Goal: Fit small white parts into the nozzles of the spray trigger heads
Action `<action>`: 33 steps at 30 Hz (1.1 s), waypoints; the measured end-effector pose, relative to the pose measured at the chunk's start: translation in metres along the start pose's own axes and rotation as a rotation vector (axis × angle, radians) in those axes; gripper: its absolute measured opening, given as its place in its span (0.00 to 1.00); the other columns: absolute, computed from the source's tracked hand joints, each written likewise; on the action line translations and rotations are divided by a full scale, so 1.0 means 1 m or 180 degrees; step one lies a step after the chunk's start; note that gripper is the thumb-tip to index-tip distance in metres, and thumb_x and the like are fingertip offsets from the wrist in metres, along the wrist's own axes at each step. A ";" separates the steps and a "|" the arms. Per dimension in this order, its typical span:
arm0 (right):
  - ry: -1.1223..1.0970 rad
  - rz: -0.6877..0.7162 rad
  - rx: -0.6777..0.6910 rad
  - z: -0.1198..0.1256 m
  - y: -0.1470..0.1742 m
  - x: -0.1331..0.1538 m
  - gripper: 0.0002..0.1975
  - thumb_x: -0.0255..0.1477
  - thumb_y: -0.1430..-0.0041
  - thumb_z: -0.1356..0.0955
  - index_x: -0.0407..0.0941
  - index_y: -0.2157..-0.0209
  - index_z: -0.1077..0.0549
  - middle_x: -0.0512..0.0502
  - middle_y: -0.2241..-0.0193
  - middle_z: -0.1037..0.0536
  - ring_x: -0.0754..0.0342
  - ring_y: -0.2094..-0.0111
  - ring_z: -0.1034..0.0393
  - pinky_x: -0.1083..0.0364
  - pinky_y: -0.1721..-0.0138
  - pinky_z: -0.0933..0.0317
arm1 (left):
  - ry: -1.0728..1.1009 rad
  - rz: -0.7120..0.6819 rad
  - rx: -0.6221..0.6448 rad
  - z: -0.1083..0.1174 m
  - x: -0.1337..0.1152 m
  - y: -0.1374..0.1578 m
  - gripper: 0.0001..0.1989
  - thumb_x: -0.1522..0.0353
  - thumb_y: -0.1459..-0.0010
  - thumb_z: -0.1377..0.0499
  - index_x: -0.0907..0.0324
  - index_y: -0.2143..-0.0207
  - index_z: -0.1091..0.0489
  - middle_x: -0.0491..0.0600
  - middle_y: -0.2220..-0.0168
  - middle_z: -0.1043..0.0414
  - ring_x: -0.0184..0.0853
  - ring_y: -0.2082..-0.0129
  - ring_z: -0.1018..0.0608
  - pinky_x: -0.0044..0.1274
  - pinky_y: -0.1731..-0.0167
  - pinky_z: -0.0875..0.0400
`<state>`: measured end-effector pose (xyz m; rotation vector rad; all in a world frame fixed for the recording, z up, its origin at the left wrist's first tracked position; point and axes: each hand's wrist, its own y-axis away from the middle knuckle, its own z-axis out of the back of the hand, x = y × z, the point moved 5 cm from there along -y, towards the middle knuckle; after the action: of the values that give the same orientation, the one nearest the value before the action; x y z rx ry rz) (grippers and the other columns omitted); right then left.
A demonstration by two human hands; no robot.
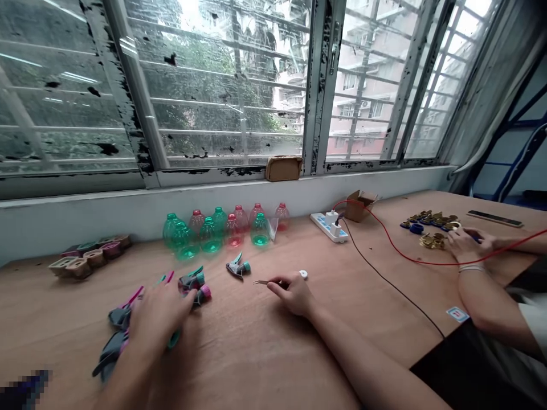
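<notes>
My left hand (160, 313) is spread over a loose pile of spray bottle trigger heads, its fingers apart and partly hidden. By its thumb lie a trigger head with a pink collar (205, 292) and one with a teal collar (197, 278). More grey trigger heads (111, 347) show left of the wrist. My right hand (293, 293) is closed on slim metal tweezers (260, 282), whose tips point left above the table. A single trigger head (237, 266) with a teal collar lies beyond those tips. Just behind my right hand sits a small white round piece (303, 274).
Green bottles (211, 236) and pink bottles (233, 232) stand by the wall. Moulded trays (83, 259) lie at left. A power strip (329, 228), red cable (387, 233) and cardboard box (358, 206) are right of centre. Another person's hands (468, 245) work beside gold-coloured parts (432, 240).
</notes>
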<state>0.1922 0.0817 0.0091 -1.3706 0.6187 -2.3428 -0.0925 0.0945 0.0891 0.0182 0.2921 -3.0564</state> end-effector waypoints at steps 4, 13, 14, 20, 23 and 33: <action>-0.0004 -0.0038 -0.0231 0.009 -0.003 -0.002 0.10 0.34 0.44 0.33 0.44 0.68 0.22 0.48 0.74 0.22 0.58 0.75 0.32 0.60 0.73 0.41 | -0.0052 -0.0210 -0.0460 0.002 -0.024 -0.013 0.23 0.55 0.45 0.52 0.61 0.57 0.29 0.61 0.56 0.30 0.52 0.54 0.30 0.37 0.59 0.35; 0.0004 0.0069 -0.0041 0.016 -0.003 0.002 0.12 0.35 0.40 0.36 0.45 0.65 0.22 0.49 0.73 0.23 0.57 0.73 0.33 0.60 0.72 0.43 | 0.1038 -0.1598 0.0153 -0.061 -0.128 -0.046 0.26 0.75 0.50 0.46 0.60 0.46 0.38 0.58 0.49 0.31 0.43 0.47 0.31 0.30 0.50 0.38; 0.0051 0.0129 -0.0011 0.017 -0.002 0.004 0.13 0.35 0.40 0.36 0.44 0.66 0.22 0.49 0.74 0.23 0.57 0.74 0.33 0.60 0.72 0.43 | 0.1034 -0.1568 0.0157 -0.066 -0.129 -0.045 0.28 0.76 0.50 0.47 0.60 0.44 0.39 0.58 0.49 0.31 0.43 0.47 0.31 0.30 0.50 0.37; 0.0518 0.0223 0.0142 0.018 0.001 0.012 0.13 0.34 0.39 0.36 0.46 0.64 0.21 0.49 0.76 0.22 0.58 0.76 0.34 0.60 0.74 0.48 | 0.2103 -0.1613 0.0351 -0.062 -0.110 -0.009 0.26 0.74 0.48 0.47 0.56 0.45 0.39 0.50 0.55 0.27 0.36 0.60 0.24 0.25 0.61 0.32; 0.0694 0.0268 0.0299 0.014 0.005 0.019 0.13 0.34 0.39 0.37 0.46 0.63 0.21 0.49 0.75 0.21 0.58 0.76 0.33 0.60 0.74 0.48 | 0.2727 -0.1479 0.0708 -0.068 -0.095 0.012 0.21 0.66 0.45 0.46 0.58 0.48 0.36 0.47 0.67 0.26 0.32 0.73 0.26 0.21 0.73 0.34; 0.1170 0.0063 0.0684 0.006 0.015 0.014 0.14 0.35 0.40 0.37 0.45 0.70 0.21 0.48 0.78 0.22 0.58 0.78 0.32 0.60 0.74 0.46 | 0.2798 -0.1615 0.0627 -0.075 -0.091 0.034 0.18 0.69 0.48 0.45 0.58 0.53 0.30 0.45 0.70 0.26 0.32 0.72 0.28 0.21 0.70 0.35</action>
<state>0.1919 0.0603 0.0138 -0.8454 0.4561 -2.5785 0.0010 0.0821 0.0112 1.5204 0.0204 -3.3166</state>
